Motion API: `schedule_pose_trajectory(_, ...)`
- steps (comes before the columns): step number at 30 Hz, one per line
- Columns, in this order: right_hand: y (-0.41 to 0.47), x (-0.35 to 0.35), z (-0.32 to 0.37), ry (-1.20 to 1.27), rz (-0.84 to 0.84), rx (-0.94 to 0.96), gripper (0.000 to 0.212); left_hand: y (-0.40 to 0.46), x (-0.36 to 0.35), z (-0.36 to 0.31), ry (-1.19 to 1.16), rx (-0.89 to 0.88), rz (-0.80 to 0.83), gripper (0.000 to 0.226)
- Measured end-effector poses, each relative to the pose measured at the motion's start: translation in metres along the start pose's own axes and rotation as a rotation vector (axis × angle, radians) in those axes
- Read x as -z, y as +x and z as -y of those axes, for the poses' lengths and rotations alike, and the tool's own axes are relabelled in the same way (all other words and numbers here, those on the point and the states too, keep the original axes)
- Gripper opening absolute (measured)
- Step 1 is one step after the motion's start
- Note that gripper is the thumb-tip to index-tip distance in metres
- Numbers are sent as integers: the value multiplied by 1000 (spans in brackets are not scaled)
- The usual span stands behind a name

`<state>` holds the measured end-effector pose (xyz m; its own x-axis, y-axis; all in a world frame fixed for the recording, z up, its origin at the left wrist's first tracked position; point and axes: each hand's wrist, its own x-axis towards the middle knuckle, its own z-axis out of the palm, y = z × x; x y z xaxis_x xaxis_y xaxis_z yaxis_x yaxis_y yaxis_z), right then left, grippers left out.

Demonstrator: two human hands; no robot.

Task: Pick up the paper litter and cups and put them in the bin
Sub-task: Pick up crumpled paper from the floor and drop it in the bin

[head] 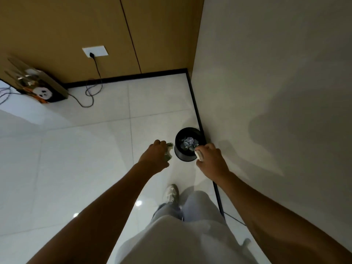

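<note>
**Both hands loaded, held by the bin**

While I stand over the white tiled floor, my left hand curls round a crumpled piece of greenish paper litter, held just left of the black bin. My right hand grips a pale cup at the bin's near right rim, the fingers wrapped round it so that only one end shows. Between my two hands the bin stands against the grey wall, crumpled white paper already lying inside it. Below my hands, one white shoe steps forward. Far beyond my left hand, a cardboard box and a black cable lie near the brown panelling.
</note>
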<state>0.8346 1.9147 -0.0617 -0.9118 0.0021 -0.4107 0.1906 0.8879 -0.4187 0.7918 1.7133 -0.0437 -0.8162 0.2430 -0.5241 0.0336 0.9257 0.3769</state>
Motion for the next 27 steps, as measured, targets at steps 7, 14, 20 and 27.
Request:
schedule_pose_trajectory(7,123,-12,-23,-19,76,-26,44,105,-10,15,-76,91,82,61)
schedule_pose_trajectory(14,238,-74,-62,18,134,-22,57,199,-57,36,-88,146,117,60)
schedule_pose_trajectory(20,272,-104,-99,6,216,-105,60,252,-91,34,-88,144,137,60)
schedule_pose_trajectory(27,288,-97,-118,39,185,-93,58,317,-121,0,-82,90,172,73)
